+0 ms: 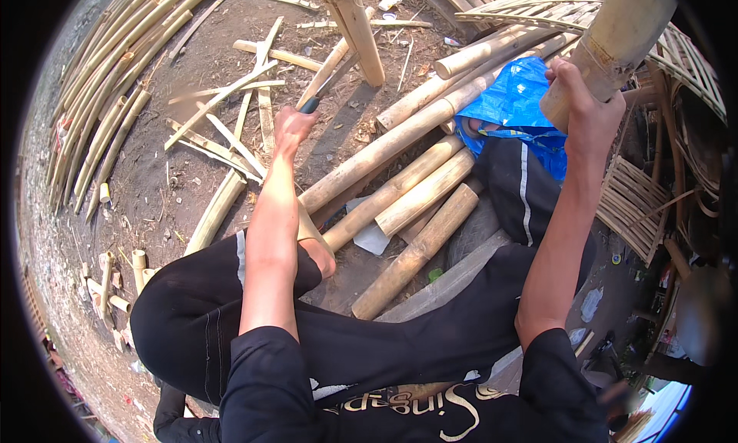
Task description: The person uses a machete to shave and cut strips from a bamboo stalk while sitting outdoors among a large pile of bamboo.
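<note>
My left hand (pixel 295 124) is closed around the dark handle of a knife (pixel 337 76). Its blade slants up and to the right, its tip close to an upright bamboo post (pixel 355 35); whether they touch I cannot tell. On the right, my right hand (pixel 590 108) grips a thick bamboo pole (pixel 624 39) near its lower end, and the pole leans up out of the picture. Beneath that end lies a crumpled blue plastic sheet (pixel 507 93). Several cut bamboo lengths (pixel 419 270) rest on the ground between my legs and the post.
Long bamboo poles (pixel 127 66) are stacked at the far left. Split strips (pixel 231 97) lie crossed on the dirt beyond my left knee. A woven bamboo lattice (pixel 530 6) stands at the upper right, with a slatted bamboo panel (pixel 632 204) below it.
</note>
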Available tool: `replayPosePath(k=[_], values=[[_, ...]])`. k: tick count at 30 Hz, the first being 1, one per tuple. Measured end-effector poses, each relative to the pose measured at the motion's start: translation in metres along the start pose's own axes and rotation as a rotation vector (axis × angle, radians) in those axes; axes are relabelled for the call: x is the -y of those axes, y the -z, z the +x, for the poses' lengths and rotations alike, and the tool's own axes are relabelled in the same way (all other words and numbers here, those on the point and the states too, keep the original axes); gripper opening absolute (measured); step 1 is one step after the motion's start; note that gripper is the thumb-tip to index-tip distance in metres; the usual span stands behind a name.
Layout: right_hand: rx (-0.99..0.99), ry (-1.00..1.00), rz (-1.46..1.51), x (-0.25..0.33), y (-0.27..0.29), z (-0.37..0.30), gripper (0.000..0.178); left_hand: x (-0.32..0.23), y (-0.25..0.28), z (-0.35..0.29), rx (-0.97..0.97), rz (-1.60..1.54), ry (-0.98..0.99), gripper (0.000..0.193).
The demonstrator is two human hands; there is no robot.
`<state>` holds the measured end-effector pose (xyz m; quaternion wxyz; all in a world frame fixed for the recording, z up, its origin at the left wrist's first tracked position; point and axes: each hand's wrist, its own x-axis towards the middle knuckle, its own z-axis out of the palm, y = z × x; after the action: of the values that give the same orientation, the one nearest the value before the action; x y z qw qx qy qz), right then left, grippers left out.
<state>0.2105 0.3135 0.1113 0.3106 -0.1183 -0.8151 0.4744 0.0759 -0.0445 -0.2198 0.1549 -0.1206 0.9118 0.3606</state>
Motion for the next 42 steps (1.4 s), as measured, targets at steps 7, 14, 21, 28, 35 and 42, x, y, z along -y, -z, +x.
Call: replayPosePath(k=[7,14,21,28,35,42], values=[[0.213,-0.486,-0.219,-0.117,-0.112,-0.075,0.033,-0.047,0.004,0.012,0.013,0.235,-0.081,0.034],[0.509,-1.044,-0.128,-0.193,-0.089,-0.093,0.046,-0.069,0.014,0.021,0.122,0.31,-0.086,0.034],[0.38,-0.462,0.103,-0.058,-0.028,-0.011,0.029,-0.058,0.008,0.012,0.096,0.28,-0.057,0.035],[0.118,-0.249,-0.099,-0.115,-0.112,-0.06,0.027,-0.044,0.0,0.009,0.06,0.223,-0.04,0.036],[0.619,-1.082,-0.106,-0.219,-0.088,-0.093,0.033,-0.048,0.011,0.0,0.071,0.096,-0.05,0.036],[0.444,-0.601,-0.202,-0.05,-0.039,-0.009,0.023,-0.057,0.003,0.005,0.011,0.172,-0.12,0.032]])
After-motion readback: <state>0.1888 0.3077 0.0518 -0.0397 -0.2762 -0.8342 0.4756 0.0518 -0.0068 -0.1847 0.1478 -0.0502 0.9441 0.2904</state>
